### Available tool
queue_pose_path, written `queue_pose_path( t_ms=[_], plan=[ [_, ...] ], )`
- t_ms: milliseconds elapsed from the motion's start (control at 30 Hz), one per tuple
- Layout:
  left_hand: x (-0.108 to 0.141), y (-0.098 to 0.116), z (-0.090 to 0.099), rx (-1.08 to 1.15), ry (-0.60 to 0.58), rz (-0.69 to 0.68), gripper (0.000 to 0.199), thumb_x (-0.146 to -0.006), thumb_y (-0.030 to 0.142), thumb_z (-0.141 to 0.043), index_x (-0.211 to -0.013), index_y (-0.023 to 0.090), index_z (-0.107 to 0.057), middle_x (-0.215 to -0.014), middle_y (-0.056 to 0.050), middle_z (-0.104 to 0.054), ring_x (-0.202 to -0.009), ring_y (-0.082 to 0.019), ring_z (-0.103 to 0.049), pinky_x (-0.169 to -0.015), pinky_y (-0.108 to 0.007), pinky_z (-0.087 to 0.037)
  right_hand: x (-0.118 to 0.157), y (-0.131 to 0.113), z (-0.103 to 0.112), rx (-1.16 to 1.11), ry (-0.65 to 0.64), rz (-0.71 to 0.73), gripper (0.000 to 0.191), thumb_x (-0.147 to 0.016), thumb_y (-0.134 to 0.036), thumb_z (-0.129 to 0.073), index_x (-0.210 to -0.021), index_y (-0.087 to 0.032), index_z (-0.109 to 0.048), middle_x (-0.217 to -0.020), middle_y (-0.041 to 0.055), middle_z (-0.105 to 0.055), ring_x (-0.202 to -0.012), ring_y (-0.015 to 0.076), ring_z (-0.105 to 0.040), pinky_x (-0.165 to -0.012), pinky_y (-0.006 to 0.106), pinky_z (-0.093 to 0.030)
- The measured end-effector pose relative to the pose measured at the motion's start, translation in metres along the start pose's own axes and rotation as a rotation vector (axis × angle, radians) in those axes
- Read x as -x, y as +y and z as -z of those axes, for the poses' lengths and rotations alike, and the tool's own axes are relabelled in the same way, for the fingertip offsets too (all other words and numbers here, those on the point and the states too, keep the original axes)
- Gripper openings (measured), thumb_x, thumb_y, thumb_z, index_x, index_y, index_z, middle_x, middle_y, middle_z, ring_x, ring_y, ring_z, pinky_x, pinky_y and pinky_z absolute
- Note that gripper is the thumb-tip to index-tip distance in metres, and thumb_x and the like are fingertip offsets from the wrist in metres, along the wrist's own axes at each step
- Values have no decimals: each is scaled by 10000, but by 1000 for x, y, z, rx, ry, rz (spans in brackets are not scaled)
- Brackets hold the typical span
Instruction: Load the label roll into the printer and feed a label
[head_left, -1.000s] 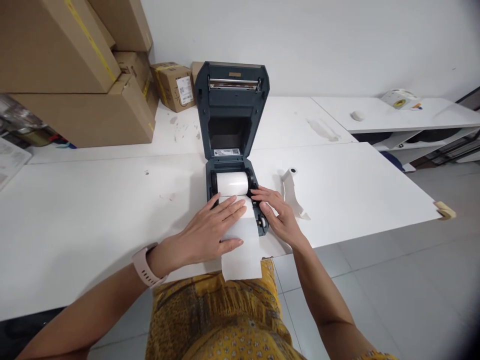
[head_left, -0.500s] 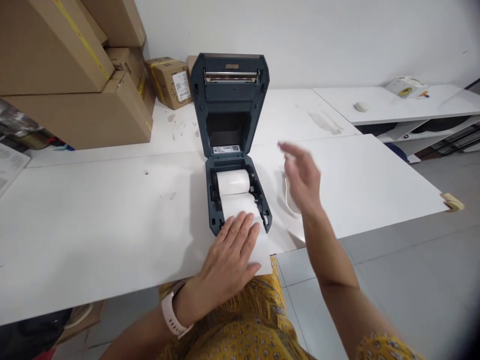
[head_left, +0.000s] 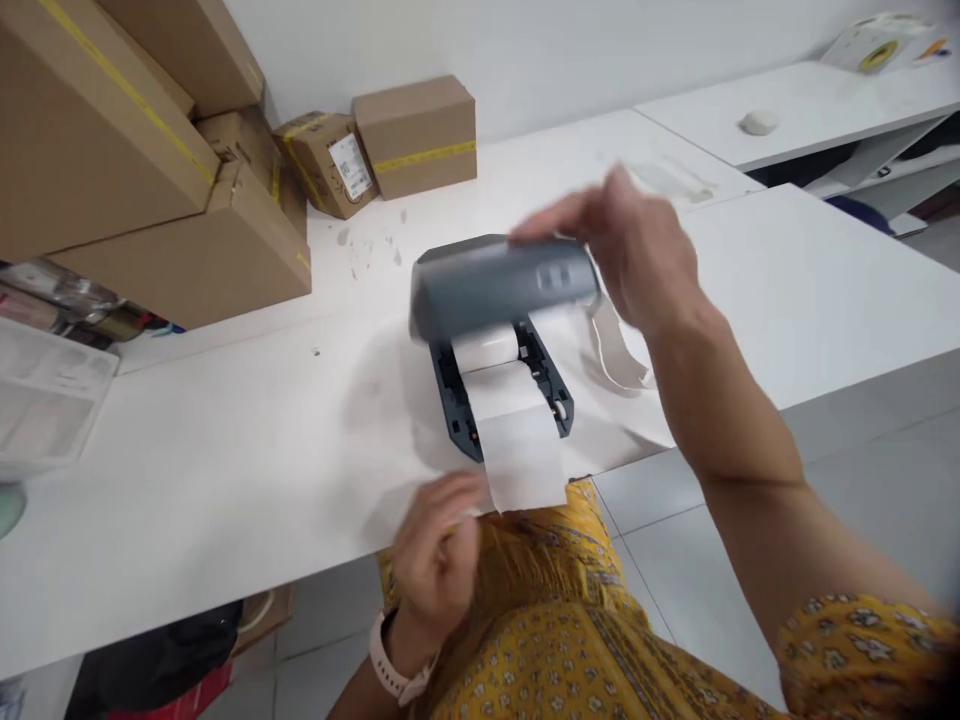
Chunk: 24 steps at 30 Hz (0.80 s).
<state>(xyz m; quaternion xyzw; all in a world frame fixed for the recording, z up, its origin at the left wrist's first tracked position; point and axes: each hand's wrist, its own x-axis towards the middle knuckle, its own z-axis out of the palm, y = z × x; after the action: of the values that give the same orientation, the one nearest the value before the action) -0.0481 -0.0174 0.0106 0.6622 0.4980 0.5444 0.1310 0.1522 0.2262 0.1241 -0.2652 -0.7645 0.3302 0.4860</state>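
A dark blue-grey label printer stands on the white table, its lid partly lowered over the base. My right hand grips the top front edge of the lid, blurred by motion. Inside the base, a roll of white labels shows below the lid. From it a label strip runs out over the printer's front and hangs past the table edge. Beside the strip's lower left edge, my left hand is loosely curled with nothing visible in it, a gap showing between thumb and fingers.
Cardboard boxes are stacked at the back left. A clear plastic container stands on the left. Right of the printer lies a curled white strip. A white mouse-like object rests on the far right surface.
The printer lid stood upright and now tilts down over the base, with my right hand on it. My left hand has lifted off the label strip and moved down to its left.
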Motion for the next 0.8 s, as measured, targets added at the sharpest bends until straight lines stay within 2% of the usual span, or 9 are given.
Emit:
queue_pose_path(
  t_ms=[33,67,100,167,233,333,467,667,800],
  plan=[
    [-6,-4,2,2,132,41,356,-1025,158,-500,-1268,310,-711,-1204,-16,-778,-1149,-219,-747,-964,-443,-662,30,-1,-3,-20,-34,18,584,-1122,-535,-318,-1029,-242,-814,-1135,-9,-821,-1241,203,-719,-1174,427,-499],
    [-12,-7,3,-1,234,89,366,-1045,198,-473,-1307,325,-695,-1281,-24,-747,-1245,-244,-707,-1041,-487,-626,57,-1,-7,35,-92,35,459,-1109,-516,-417,-1084,-273,-805,-1253,3,-790,-1333,236,-665,-1222,490,-475],
    [-20,-11,1,-1,278,153,384,-1063,253,-453,-1383,336,-649,-1415,-38,-680,-1382,-272,-624,-1146,-530,-556,81,0,-11,78,-108,20,356,-1087,-502,-495,-1153,-313,-789,-1354,2,-750,-1418,262,-600,-1258,548,-440],
    [-35,-17,-6,13,217,260,474,-1086,389,-411,-1554,358,-473,-1668,-45,-452,-1589,-303,-380,-1286,-574,-386,117,5,-23,93,-84,-78,350,-1056,-511,-558,-1356,-390,-691,-1585,-23,-578,-1558,290,-440,-1296,606,-377],
    [-47,-23,-17,65,61,339,573,-1090,484,-378,-1646,378,-287,-1771,-31,-265,-1649,-296,-237,-1321,-556,-324,135,13,-34,18,-6,-206,536,-1030,-585,-562,-1544,-444,-500,-1715,-43,-394,-1619,294,-325,-1301,602,-370],
    [-57,-28,-30,162,-103,435,635,-1094,523,-350,-1678,381,-143,-1784,-35,-233,-1637,-272,-277,-1289,-484,-405,139,28,-45,-109,44,-343,833,-951,-747,-565,-1662,-439,-260,-1758,-15,-302,-1626,297,-310,-1275,568,-418],
    [-60,-28,-34,181,-112,494,726,-1068,560,-419,-1681,360,-86,-1769,-64,-266,-1603,-292,-355,-1262,-482,-442,131,39,-45,-187,-44,-396,1046,-835,-871,-592,-1684,-386,-219,-1747,38,-330,-1582,327,-396,-1230,572,-469],
    [-53,-29,-35,165,-67,489,821,-1002,613,-523,-1674,336,-142,-1722,-109,-353,-1558,-347,-418,-1225,-546,-465,143,37,-53,-309,-23,-493,1085,-821,-882,-596,-1688,-396,-159,-1756,39,-301,-1564,326,-423,-1228,556,-463],
    [-52,-33,-41,141,-29,441,787,-1005,609,-488,-1666,324,-173,-1711,-107,-356,-1551,-370,-417,-1203,-560,-474,148,35,-61,-206,54,-486,1056,-847,-904,-515,-1692,-387,-147,-1636,88,-494,-1432,354,-572,-1146,583,-516]
  ],
)
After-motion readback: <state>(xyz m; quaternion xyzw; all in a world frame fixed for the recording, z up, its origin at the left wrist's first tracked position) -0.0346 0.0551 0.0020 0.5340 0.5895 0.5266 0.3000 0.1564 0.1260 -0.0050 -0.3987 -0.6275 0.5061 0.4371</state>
